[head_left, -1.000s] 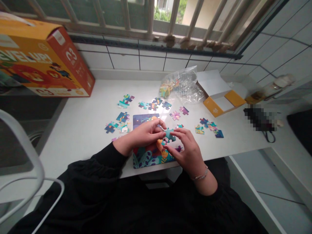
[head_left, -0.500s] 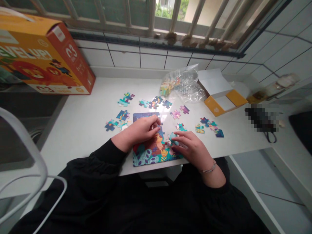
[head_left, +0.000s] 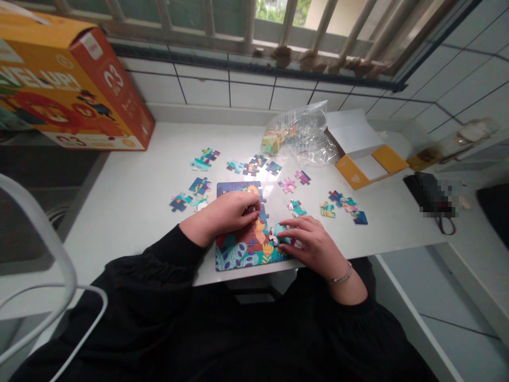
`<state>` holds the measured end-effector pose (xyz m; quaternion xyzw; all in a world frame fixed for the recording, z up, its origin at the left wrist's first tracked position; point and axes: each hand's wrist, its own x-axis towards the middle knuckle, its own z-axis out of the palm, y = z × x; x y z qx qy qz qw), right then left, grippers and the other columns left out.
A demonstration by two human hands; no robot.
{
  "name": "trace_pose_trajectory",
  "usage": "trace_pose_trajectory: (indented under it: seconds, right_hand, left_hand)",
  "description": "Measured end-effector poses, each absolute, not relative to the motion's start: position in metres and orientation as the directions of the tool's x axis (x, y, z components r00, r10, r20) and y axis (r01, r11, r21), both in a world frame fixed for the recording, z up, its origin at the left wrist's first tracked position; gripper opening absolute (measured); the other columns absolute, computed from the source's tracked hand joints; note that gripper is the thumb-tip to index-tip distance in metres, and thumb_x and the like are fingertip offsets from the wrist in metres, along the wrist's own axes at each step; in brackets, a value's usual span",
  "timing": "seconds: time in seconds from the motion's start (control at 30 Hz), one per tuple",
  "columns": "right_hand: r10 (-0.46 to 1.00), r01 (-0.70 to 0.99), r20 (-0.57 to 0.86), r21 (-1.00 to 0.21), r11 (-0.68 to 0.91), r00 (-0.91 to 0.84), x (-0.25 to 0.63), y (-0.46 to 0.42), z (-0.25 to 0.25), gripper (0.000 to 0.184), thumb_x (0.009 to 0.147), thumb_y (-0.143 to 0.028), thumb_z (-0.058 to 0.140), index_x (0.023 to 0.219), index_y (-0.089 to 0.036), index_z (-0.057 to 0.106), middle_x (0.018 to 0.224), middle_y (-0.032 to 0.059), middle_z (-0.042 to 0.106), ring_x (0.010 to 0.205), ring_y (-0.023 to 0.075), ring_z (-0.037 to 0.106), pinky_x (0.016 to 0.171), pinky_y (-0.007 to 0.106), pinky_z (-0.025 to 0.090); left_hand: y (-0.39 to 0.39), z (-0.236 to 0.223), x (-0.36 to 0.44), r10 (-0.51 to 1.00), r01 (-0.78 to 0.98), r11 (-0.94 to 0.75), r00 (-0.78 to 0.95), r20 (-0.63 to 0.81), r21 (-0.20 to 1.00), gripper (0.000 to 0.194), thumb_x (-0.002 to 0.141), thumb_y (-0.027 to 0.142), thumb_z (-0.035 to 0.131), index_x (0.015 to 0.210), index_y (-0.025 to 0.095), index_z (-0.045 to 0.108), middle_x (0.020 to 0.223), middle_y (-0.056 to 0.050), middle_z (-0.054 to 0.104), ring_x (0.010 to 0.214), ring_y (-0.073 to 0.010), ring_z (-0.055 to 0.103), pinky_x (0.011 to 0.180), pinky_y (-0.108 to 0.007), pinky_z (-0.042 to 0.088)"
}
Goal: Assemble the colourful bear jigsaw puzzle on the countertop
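A partly built jigsaw puzzle (head_left: 242,249) lies on the white table (head_left: 131,207) close to its front edge. My left hand (head_left: 226,212) rests on the puzzle's middle with fingers curled down onto it. My right hand (head_left: 308,239) lies at the puzzle's right edge, fingers pressed on a teal puzzle piece (head_left: 278,231) against the built part. Loose pieces lie around: a group at the left (head_left: 194,193), a group behind the puzzle (head_left: 250,167) and a group at the right (head_left: 344,207).
An orange puzzle box (head_left: 75,101) stands at the back left. A clear plastic bag (head_left: 298,135) with pieces and an open small yellow-white box (head_left: 366,156) sit at the back right. A black item (head_left: 433,196) lies at the right. A white chair frame (head_left: 35,239) is at my left.
Both hands came down from holding the teal piece above the puzzle. The left hand now rests on the puzzle; the right presses the piece at its right edge.
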<state>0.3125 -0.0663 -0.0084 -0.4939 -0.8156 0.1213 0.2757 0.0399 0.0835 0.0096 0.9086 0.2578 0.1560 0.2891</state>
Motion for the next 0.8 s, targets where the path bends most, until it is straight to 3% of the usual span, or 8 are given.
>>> trace_pose_trajectory:
  seconds: [0.33,0.8]
  right_hand:
    - [0.888,0.752,0.39,-0.502,0.426,-0.243,0.3085,-0.0651,-0.0158,0.017,0.102,-0.032,0.08,0.119,-0.03,0.078,0.136,0.0101,0.078,0.121,0.0306,0.073,0.103,0.054,0.061]
    - [0.895,0.778,0.359,-0.469,0.418,-0.264,0.3057,-0.0626,-0.015,0.016,0.105,-0.034,0.077,0.12,-0.029,0.078,0.142,0.0093,0.077,0.122,0.0307,0.072,0.104,0.054,0.059]
  left_hand:
    - [0.0829,0.0112,0.0403,0.536,0.374,-0.718,0.835,0.123,0.588,0.011,0.099,0.022,0.062,0.091,0.021,0.07,0.085,-0.004,0.068,0.072,-0.0179,0.057,0.067,-0.032,0.038]
    - [0.0846,0.0074,0.0401,0.512,0.357,-0.743,0.848,0.137,0.566,0.012,0.1,0.023,0.062,0.093,0.022,0.072,0.087,-0.004,0.07,0.073,-0.0185,0.057,0.069,-0.033,0.038]
